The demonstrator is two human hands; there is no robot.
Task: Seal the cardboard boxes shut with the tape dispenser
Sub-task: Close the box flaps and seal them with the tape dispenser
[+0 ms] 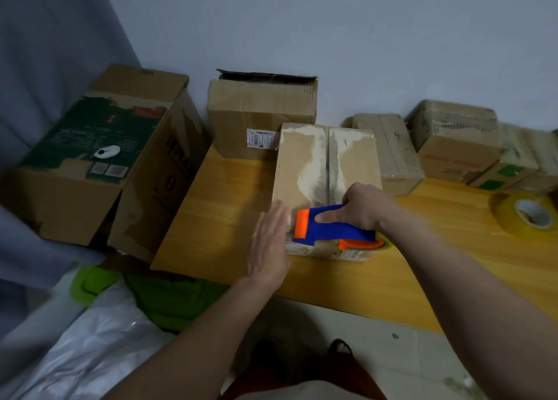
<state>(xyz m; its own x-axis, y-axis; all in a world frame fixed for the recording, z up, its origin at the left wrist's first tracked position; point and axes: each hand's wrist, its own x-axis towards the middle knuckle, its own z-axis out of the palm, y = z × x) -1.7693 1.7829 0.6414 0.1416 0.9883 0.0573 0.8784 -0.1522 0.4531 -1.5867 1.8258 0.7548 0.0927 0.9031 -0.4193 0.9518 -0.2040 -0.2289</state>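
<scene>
A brown cardboard box (305, 161) lies on the wooden table (229, 218), its flaps closed along a centre seam with torn white patches. My right hand (367, 208) grips a blue and orange tape dispenser (326, 227) at the box's near edge, over the seam. My left hand (268, 245) is flat and blurred, fingers together, beside the dispenser at the box's near left corner. It holds nothing.
Large boxes stand at the left (99, 158) and back centre (262, 116). Several smaller taped boxes (453, 140) line the wall at right. A spare roll of clear tape (525, 215) lies on the table at far right. Green and white bags (120, 309) lie below left.
</scene>
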